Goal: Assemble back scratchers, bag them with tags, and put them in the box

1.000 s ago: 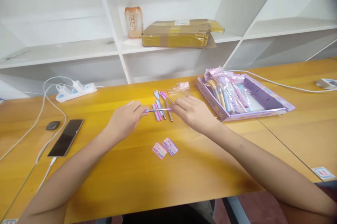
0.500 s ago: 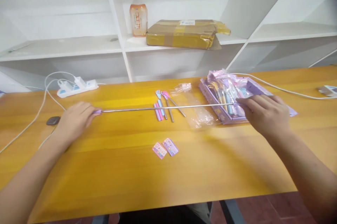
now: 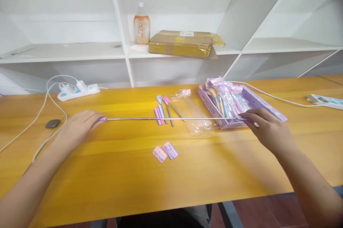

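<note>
Stretched out level above the desk is a telescopic back scratcher [image 3: 171,118] with a thin metal rod and purple ends. My left hand [image 3: 79,126] is closed on its left end, and my right hand [image 3: 268,128] grips the purple right end, in front of the purple box. Behind the rod lie a blue hand-shaped scratcher head [image 3: 159,98] and a pink scratcher head [image 3: 166,99] on metal rods, beside pink and blue handle sleeves [image 3: 158,116]. Nearer to me are two small printed cards [image 3: 170,150], slightly overlapping.
An open purple box [image 3: 226,125] holds several bagged scratchers. A clear plastic bag [image 3: 198,124] lies beside it. At the left are a white power strip [image 3: 77,93], cables and a dark small object [image 3: 53,123]. A bottle [image 3: 142,29] and taped carton [image 3: 182,45] stand on the shelf.
The view has tilted up and shifted a little. Both hands still hold the extended scratcher, which now lies closer to level; the right hand's fingers are somewhat straighter.
</note>
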Action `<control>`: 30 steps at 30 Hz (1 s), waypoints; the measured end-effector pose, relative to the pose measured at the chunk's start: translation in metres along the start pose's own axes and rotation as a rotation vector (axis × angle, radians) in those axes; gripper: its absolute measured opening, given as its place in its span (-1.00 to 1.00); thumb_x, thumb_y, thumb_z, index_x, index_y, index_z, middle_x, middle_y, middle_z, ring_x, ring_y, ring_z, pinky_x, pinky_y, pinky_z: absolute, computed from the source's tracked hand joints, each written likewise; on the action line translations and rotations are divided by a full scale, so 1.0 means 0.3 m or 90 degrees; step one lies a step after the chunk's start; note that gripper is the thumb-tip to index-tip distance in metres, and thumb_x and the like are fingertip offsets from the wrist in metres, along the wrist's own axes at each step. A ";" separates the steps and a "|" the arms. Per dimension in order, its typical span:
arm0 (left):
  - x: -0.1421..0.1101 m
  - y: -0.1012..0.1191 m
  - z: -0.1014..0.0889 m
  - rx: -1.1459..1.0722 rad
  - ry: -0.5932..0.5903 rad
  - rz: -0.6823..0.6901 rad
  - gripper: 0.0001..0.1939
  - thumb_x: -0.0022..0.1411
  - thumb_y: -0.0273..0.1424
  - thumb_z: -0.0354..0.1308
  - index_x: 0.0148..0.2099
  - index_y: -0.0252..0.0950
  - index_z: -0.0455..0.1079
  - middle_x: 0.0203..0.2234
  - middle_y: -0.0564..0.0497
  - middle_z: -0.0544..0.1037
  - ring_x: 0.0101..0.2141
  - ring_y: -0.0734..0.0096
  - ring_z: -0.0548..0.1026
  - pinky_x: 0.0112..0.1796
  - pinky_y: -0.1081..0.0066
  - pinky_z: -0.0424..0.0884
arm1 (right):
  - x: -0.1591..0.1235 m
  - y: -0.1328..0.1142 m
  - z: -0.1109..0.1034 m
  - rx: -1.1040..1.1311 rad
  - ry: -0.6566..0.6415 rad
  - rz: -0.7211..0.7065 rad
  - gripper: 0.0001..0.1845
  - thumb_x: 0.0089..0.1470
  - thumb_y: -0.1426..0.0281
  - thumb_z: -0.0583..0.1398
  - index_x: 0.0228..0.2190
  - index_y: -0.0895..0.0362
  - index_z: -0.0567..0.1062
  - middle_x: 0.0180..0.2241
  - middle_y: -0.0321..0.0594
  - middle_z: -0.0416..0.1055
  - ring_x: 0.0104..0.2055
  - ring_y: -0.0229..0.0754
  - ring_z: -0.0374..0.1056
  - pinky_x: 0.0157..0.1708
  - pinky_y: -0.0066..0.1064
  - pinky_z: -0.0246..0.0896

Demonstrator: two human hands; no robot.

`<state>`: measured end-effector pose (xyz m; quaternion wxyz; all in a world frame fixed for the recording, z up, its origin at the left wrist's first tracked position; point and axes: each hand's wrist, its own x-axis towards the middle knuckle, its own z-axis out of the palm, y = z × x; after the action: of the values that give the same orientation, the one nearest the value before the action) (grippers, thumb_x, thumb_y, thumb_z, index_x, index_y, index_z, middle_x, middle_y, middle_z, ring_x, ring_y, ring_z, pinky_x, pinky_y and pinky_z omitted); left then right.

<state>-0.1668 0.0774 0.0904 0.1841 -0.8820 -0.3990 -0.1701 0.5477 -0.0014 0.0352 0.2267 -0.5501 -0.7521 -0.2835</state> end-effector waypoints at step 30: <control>0.297 0.525 0.129 -0.167 -0.038 0.123 -0.65 0.68 -0.30 -0.09 -0.07 -0.29 0.48 -0.27 -0.10 0.58 -0.28 0.24 0.51 -0.25 0.26 0.41 | 0.330 -0.722 -0.039 0.065 -0.054 -0.146 -0.77 0.42 0.53 0.19 -0.34 0.10 0.49 -0.35 -0.16 0.44 -0.36 -0.11 0.18 -0.24 -0.23 -0.04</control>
<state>0.0154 0.0558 0.0666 0.0704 -0.9374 -0.2921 -0.1759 0.3120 0.0092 0.0702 0.1890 -0.4598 -0.8323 -0.2452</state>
